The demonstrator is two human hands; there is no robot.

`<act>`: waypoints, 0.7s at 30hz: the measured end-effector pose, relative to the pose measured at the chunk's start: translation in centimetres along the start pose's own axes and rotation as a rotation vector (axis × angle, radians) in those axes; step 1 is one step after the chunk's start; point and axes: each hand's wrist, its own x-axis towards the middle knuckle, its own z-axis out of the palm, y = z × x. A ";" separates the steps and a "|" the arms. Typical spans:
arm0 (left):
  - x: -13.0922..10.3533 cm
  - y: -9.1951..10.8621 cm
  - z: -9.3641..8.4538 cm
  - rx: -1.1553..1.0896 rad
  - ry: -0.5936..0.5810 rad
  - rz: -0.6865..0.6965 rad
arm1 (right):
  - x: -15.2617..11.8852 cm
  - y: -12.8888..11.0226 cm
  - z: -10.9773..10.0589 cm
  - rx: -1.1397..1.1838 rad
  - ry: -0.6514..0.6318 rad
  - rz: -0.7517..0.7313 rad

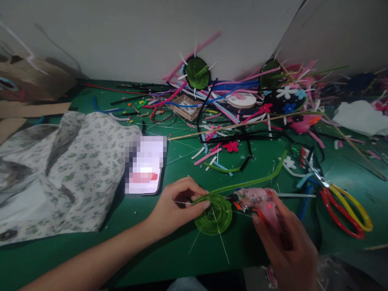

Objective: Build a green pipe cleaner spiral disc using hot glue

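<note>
My left hand (178,202) pinches the upper left edge of a green coiled disc (216,220) between thumb and fingers. From the top of the coil a loose green strip (257,180) runs out to the upper right. My right hand (287,238) is wrapped round a pink glue gun (268,206) with a small red light. The gun's dark nozzle points left and lies close to the coil's upper right edge; whether it touches is unclear. A clear glue stick (297,195) juts from the gun's back. Thin glue threads cross the coil and hang below it.
A lit phone (147,165) and a floral cloth (81,169) lie on the left. Red and yellow scissors (339,202) rest at the right. Behind are piled pink, blue and black strips, felt flowers (230,146), a green disc (197,72) and white tissue (360,117).
</note>
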 end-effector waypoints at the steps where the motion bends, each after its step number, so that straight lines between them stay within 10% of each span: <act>1: 0.0 0.0 0.0 -0.001 -0.002 -0.004 | 0.0 0.0 0.0 0.001 -0.003 -0.006; 21: -0.1 0.0 0.0 -0.060 -0.069 -0.037 | 0.9 1.4 0.6 -0.200 0.101 -0.130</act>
